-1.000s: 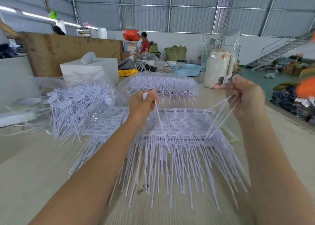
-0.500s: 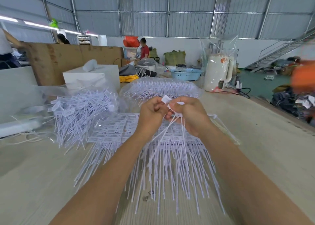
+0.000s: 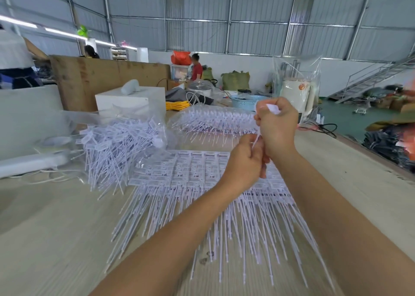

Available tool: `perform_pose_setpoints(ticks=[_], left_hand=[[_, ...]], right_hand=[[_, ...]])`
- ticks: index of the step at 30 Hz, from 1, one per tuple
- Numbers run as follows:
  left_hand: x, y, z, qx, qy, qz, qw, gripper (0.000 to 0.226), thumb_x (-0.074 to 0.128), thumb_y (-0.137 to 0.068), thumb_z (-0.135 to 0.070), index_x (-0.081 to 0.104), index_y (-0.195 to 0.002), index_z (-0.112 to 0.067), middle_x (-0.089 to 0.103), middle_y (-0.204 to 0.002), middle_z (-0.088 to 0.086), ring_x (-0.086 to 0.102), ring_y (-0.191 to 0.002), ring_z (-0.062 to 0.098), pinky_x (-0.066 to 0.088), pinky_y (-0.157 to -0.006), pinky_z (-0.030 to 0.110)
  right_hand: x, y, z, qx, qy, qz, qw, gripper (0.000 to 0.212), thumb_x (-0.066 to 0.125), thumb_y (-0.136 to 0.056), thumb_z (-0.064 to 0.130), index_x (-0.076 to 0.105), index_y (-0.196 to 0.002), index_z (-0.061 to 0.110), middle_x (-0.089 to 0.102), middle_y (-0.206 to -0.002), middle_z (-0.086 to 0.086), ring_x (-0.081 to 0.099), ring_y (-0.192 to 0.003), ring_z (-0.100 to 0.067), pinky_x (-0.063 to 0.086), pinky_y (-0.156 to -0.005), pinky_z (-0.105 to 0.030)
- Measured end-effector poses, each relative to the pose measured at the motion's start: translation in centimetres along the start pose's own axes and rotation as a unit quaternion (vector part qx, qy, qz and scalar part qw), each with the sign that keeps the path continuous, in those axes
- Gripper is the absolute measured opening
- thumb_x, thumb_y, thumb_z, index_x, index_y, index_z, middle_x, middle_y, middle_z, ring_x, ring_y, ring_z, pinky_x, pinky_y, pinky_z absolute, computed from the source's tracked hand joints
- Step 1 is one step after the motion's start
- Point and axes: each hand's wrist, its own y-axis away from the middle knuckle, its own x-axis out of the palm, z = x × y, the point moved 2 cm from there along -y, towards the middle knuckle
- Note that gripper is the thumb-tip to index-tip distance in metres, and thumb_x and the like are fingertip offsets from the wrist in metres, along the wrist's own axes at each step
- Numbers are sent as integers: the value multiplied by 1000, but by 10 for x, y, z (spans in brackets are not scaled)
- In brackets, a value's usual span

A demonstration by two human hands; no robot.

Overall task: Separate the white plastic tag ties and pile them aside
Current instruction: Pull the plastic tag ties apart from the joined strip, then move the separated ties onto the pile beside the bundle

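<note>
Both hands are raised over the middle of the worktop (image 3: 56,239). The right hand (image 3: 277,127) is clenched round a small bunch of white tag ties (image 3: 272,109), a label end protruding above the fist. The left hand (image 3: 243,161), just below and touching it, pinches the thin tails (image 3: 256,141) hanging from that bunch. The unseparated sheet of ties (image 3: 190,174) lies flat beneath the forearms; the loose pile (image 3: 116,143) sits toward the left edge, partly in a clear bag.

Risks, as judged: tails may tangle or snap if pulled apart unevenly; a slack grip could drop ties back onto the sheet, mixing sorted with unsorted; forearms may drag the sheet's tails.
</note>
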Motion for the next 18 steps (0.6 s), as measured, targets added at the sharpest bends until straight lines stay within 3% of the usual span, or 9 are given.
perform_pose_setpoints(ticks=[4,7,9,11,13,16,18], left_hand=[[-3,-6,-9,19,-72,-23,997,31,32,-102,-16,47,-75,-14,43,-60,0,37,-50,13,28,-51,28],[-11,-3,-12,0,-78,-38,996,35,34,-102,-16,52,-72,-20,45,-59,4,37,-50,13,27,-49,27],[-19,4,-12,19,-123,-62,990,29,38,-101,-15,61,-84,-10,54,-69,16,45,-56,22,29,-51,26],[-30,13,-10,44,-173,-106,978,24,42,-99,-14,63,-108,-4,61,-77,14,55,-70,27,33,-57,24],[-42,21,-9,62,-207,-122,969,28,45,-98,-13,60,-119,-5,65,-83,14,58,-74,25,38,-63,23],[-61,34,-9,64,-259,-96,959,24,46,-97,-10,67,-106,-1,65,-80,14,56,-70,23,42,-65,27],[-80,45,-8,66,-288,-106,949,24,46,-96,-8,67,-93,3,62,-72,13,54,-66,26,41,-63,33]], right_hand=[[2,-2,13,-80,57,20,995,25,58,-88,8,53,-71,26,61,-79,-9,58,-72,-20,49,-68,-33],[7,1,13,-73,33,20,997,22,58,-90,10,53,-74,25,60,-78,-4,57,-55,-5,48,-56,-23],[10,4,8,-41,-5,6,999,14,58,-91,10,55,-82,19,58,-78,5,54,-49,-2,45,-50,-18],[14,7,0,0,-34,-7,999,4,58,-92,11,55,-94,13,56,-80,10,54,-49,-7,45,-48,-17],[19,11,-9,48,-33,-4,998,10,58,-92,14,56,-100,10,56,-78,8,55,-49,-9,45,-49,-19],[32,21,-21,86,18,46,995,12,56,-93,15,61,-99,6,56,-76,7,58,-54,-13,51,-62,-31],[47,32,-26,92,41,103,990,17,55,-94,15,62,-105,4,58,-82,5,61,-57,-13,51,-65,-32]])
